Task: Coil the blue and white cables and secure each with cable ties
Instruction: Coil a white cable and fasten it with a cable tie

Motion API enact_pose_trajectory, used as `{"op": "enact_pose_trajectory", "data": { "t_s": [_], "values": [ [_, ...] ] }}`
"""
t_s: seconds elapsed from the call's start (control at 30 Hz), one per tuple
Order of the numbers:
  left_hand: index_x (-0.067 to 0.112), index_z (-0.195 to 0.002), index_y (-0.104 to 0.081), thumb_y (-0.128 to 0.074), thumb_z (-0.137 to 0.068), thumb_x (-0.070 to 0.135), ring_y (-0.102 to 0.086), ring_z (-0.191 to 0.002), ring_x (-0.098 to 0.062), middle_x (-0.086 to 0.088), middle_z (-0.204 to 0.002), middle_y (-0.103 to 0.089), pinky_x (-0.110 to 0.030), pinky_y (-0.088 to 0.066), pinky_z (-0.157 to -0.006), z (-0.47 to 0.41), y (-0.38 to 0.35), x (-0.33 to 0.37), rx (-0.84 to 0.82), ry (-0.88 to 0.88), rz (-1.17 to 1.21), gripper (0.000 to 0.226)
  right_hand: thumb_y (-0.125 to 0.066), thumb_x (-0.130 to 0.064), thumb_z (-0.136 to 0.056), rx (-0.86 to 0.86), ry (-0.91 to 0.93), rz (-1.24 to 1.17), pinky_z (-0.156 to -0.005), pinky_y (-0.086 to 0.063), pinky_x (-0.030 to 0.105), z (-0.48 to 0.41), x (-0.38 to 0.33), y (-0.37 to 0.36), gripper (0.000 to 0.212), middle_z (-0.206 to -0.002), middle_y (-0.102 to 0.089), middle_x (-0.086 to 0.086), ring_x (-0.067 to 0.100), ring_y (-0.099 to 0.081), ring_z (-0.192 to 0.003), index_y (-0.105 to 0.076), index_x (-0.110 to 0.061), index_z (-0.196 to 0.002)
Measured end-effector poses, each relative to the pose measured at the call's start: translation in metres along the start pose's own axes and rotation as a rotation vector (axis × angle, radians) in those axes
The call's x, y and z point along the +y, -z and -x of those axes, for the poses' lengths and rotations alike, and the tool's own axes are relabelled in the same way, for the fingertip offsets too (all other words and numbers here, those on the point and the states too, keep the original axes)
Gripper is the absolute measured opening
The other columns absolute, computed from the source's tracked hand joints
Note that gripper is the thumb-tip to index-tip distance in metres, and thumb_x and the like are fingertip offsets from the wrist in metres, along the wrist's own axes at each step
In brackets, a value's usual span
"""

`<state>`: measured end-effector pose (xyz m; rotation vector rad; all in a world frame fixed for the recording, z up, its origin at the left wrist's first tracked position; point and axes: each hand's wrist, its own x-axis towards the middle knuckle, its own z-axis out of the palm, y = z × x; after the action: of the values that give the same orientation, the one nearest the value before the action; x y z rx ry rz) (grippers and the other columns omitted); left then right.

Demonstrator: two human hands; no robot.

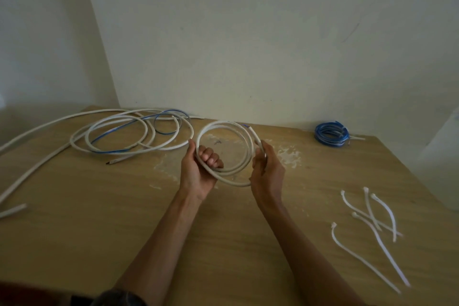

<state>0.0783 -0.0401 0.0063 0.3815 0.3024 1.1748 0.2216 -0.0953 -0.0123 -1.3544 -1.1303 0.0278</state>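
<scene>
In a pale-walled corner (106, 57), the scuffed wooden table (87, 231) bears cable ties (372, 220)

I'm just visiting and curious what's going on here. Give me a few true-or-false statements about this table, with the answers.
1. The left hand and right hand both hold the white round cable coil. True.
2. A coiled blue cable bundle lies at the wooden table's far right. True.
3. The white plastic cable ties lie left of the hands. False: they lie to the right.
4. All the white cable is coiled. False: loose white cable sprawls at the far left.
</scene>
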Motion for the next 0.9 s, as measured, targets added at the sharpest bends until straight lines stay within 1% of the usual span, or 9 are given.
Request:
{"op": "enact_pose_trajectory", "data": {
  "t_s": [0.13,0.2,0.27,0.4,0.47,0.53,0.7,0.83,0.9],
  "values": [
    [0.017,-0.078,-0.058,-0.036,-0.107,0.044,-0.029,-0.034,-0.005,0.008,-0.044,-0.031,-0.019,-0.027,-0.039,-0.001,0.007,0.006,-0.029,0.043,-0.023,0.045,-0.041,-0.025,-0.107,-0.005,0.039,0.051,-0.048,-0.048,0.041,-0.012,0.014,0.006,0.03,-0.064,-0.058,-0.001,0.018,-0.055,-0.052,-0.061,-0.015,-0.128],
    [0.016,-0.085,-0.059,-0.034,-0.107,0.043,-0.024,-0.03,-0.004,0.007,-0.04,-0.027,-0.019,-0.022,-0.036,0.0,0.009,0.006,-0.081,0.092,-0.097,0.043,-0.046,-0.015,-0.106,-0.007,0.075,0.089,-0.054,-0.048,0.026,-0.014,0.018,0.011,0.027,-0.069,-0.061,-0.005,0.011,-0.056,-0.057,-0.062,-0.012,-0.128],
    [0.017,-0.073,-0.051,-0.034,-0.107,0.042,-0.022,-0.028,-0.003,0.008,-0.04,-0.027,-0.021,-0.02,-0.034,0.001,0.013,0.005,-0.111,0.138,-0.139,0.046,-0.049,-0.01,-0.105,0.029,0.129,0.137,-0.064,-0.04,0.013,-0.011,0.02,0.014,0.026,-0.085,-0.064,-0.003,0.007,-0.053,-0.07,-0.063,-0.007,-0.127],
    [0.021,-0.057,-0.042,-0.038,-0.104,0.045,-0.023,-0.028,-0.005,0.008,-0.04,-0.026,-0.022,-0.018,-0.034,0.002,0.016,0.002,-0.131,0.243,-0.211,0.053,-0.045,-0.015,-0.107,-0.086,0.052,0.002,-0.074,-0.052,0.015,-0.005,0.023,0.013,0.027,-0.107,-0.065,0.0,0.012,-0.063,-0.093,-0.062,-0.009,-0.127],
    [0.021,-0.053,-0.038,-0.043,-0.099,0.045,-0.022,-0.028,-0.004,0.008,-0.039,-0.025,-0.021,-0.016,-0.033,0.005,0.014,0.0,-0.14,0.311,-0.281,0.053,-0.044,-0.017,-0.108,-0.234,-0.022,-0.092,-0.063,-0.061,0.024,-0.002,0.019,0.012,0.028,-0.105,-0.067,0.002,0.014,-0.07,-0.093,-0.06,-0.016,-0.132],
    [0.021,-0.05,-0.034,-0.044,-0.099,0.046,-0.021,-0.029,-0.005,0.007,-0.04,-0.023,-0.019,-0.016,-0.033,0.006,0.015,0.0,-0.118,0.347,-0.376,0.055,-0.046,-0.017,-0.108,-0.243,0.116,0.012,-0.057,-0.06,0.03,-0.003,0.02,0.012,0.029,-0.097,-0.067,-0.004,0.01,-0.069,-0.083,-0.06,-0.021,-0.132],
    [0.021,-0.052,-0.035,-0.043,-0.103,0.048,-0.02,-0.033,-0.007,0.006,-0.042,-0.022,-0.02,-0.019,-0.035,0.009,0.011,-0.007,0.03,0.249,-0.604,0.058,-0.044,-0.017,-0.107,-0.226,0.307,0.299,-0.048,-0.054,0.037,-0.015,0.027,0.02,0.035,-0.08,-0.065,-0.009,0.011,-0.06,-0.058,-0.053,-0.029,-0.138],
    [0.02,-0.059,-0.046,-0.045,-0.103,0.05,-0.021,-0.033,-0.007,0.007,-0.044,-0.027,-0.02,-0.019,-0.033,0.007,0.01,-0.012,0.124,0.084,-0.595,0.053,-0.042,-0.01,-0.105,-0.211,0.257,0.204,-0.051,-0.053,0.031,-0.008,0.025,0.016,0.033,-0.082,-0.064,-0.007,0.01,-0.062,-0.062,-0.058,-0.019,-0.134],
    [0.021,-0.06,-0.044,-0.042,-0.105,0.045,-0.022,-0.034,-0.006,0.008,-0.045,-0.026,-0.021,-0.021,-0.033,0.005,0.012,-0.007,0.138,0.036,-0.476,0.052,-0.042,-0.013,-0.108,-0.127,0.08,0.031,-0.059,-0.059,0.025,0.0,0.022,0.011,0.027,-0.092,-0.069,-0.003,0.0,-0.067,-0.074,-0.061,-0.015,-0.127]
  ]
}}
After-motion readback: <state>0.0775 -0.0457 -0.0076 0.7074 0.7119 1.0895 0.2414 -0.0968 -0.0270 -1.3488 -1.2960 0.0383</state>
